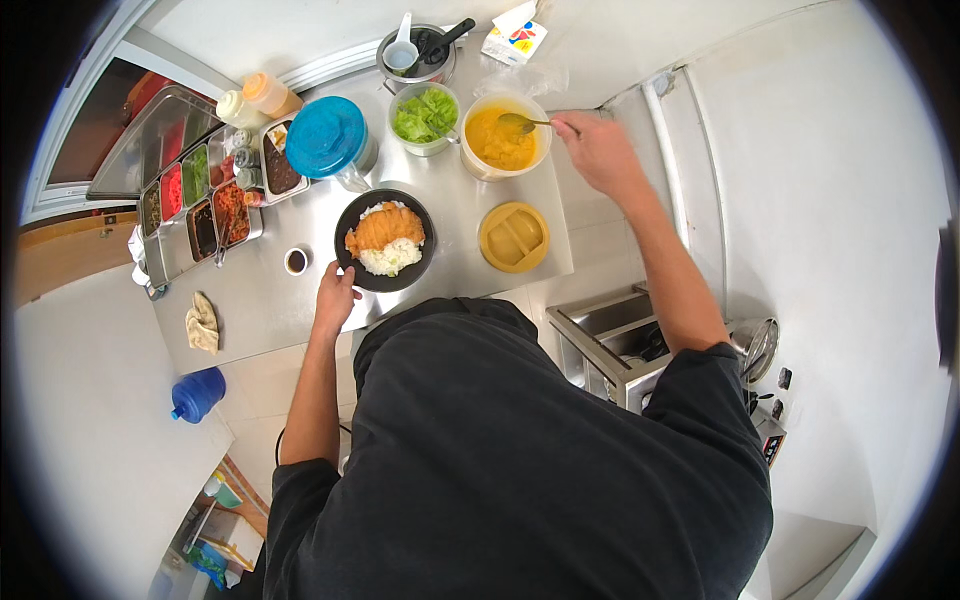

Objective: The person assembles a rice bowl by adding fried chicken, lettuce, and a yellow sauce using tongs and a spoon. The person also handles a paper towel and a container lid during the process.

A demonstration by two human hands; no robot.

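My left hand (338, 296) grips the near left rim of a black bowl (428, 262) on the steel counter. In the bowl lie a golden breaded cutlet (384, 228) and a pale, creamy white mound (390, 258). My right hand (598, 150) is closed on the handle of a metal spoon (538, 123). The spoon's head dips into a yellow, thick mixture (502, 142) in a white tub (488, 172) at the back right. Beside that tub stands a container of shredded lettuce (425, 114) with a utensil in it. A round yellow lid (514, 237) rests nearer to me.
A blue-lidded pitcher (327, 138), a small cup of dark sauce (296, 261), and metal trays of toppings (232, 214) stand to the left. A folded cloth (202, 323) lies at the front left. Behind are a pot (440, 68) and a tissue box (515, 40). A steel fryer-like unit (610, 340) is at right.
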